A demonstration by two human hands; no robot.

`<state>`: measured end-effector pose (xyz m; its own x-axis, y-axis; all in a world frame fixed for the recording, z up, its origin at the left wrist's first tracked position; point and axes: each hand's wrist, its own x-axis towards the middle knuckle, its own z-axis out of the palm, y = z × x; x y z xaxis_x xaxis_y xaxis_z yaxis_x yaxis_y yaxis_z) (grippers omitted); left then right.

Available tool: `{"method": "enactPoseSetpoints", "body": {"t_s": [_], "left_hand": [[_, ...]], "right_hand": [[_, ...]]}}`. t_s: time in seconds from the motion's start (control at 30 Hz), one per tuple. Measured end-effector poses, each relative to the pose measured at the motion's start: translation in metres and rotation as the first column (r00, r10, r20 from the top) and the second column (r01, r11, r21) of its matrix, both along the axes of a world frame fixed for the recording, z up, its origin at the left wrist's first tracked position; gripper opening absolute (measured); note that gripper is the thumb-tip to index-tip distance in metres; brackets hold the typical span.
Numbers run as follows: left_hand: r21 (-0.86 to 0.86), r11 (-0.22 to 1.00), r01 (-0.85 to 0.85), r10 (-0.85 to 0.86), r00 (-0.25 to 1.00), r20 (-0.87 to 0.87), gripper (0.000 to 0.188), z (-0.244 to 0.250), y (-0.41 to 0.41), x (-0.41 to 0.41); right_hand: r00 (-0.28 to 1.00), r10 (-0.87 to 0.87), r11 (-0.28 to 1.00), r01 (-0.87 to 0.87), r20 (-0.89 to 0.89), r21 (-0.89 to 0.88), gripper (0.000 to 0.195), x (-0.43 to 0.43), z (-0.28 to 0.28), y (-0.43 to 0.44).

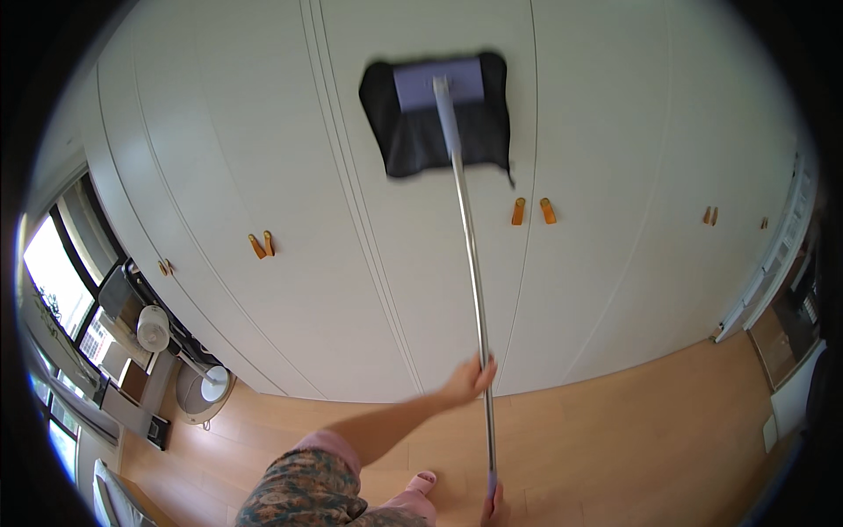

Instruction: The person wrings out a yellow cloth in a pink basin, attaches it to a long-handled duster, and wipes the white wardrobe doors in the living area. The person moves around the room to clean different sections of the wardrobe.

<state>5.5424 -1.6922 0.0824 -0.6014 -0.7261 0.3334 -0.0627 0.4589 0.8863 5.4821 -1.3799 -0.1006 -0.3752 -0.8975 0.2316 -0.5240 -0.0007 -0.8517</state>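
My left hand [469, 381] grips the metal pole [471, 257] of a flat mop partway along its length. Lower down, at the picture's bottom edge, my right hand [492, 506] is closed around the purple end grip [492, 481]. The pole reaches up to a purple mop head [411, 89], raised in front of a white wardrobe door [421, 263]. A black cloth [421, 141] spreads out around the head, its lower part hanging free and slightly blurred. Whether the cloth touches the door cannot be told.
Orange leather pull handles [518, 212] stick out from the wardrobe doors. A white pedestal fan [154, 328] stands by the window at the left. Pale wood flooring [632, 435] lies below, with a pink slipper [423, 483] on my foot. A doorway opens at the far right.
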Motion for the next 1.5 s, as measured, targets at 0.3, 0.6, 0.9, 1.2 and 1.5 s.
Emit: {"method": "enactPoseSetpoints", "body": {"t_s": [0.3, 0.6, 0.9, 1.2, 1.5], "left_hand": [[0.410, 0.908, -0.085, 0.016, 0.985, 0.170, 0.019, -0.056, 0.123, 0.029], [0.075, 0.996, -0.056, 0.064, 0.991, -0.118, 0.018, 0.089, 0.004, 0.009], [0.290, 0.955, -0.069, 0.021, 0.986, 0.165, 0.015, -0.077, 0.129, 0.021], [-0.112, 0.987, -0.115, 0.127, 0.985, 0.114, 0.026, 0.089, 0.012, -0.032], [-0.228, 0.972, -0.052, 0.044, 0.998, -0.039, 0.033, 0.224, -0.063, -0.081]], "right_hand": [[0.989, -0.019, 0.944, -0.030, 0.146, 0.330, 0.044, 0.020, -0.022, 0.099], [1.000, 0.008, 1.000, -0.008, 0.003, -0.002, 0.044, 0.005, 0.081, -0.024], [0.983, -0.015, 0.952, -0.042, 0.184, 0.302, 0.045, 0.028, -0.009, 0.075], [0.988, -0.027, 0.999, 0.030, 0.151, -0.019, 0.047, 0.001, 0.106, -0.033], [0.986, -0.139, 0.956, 0.158, 0.093, -0.246, 0.045, -0.027, 0.164, -0.130]]}}
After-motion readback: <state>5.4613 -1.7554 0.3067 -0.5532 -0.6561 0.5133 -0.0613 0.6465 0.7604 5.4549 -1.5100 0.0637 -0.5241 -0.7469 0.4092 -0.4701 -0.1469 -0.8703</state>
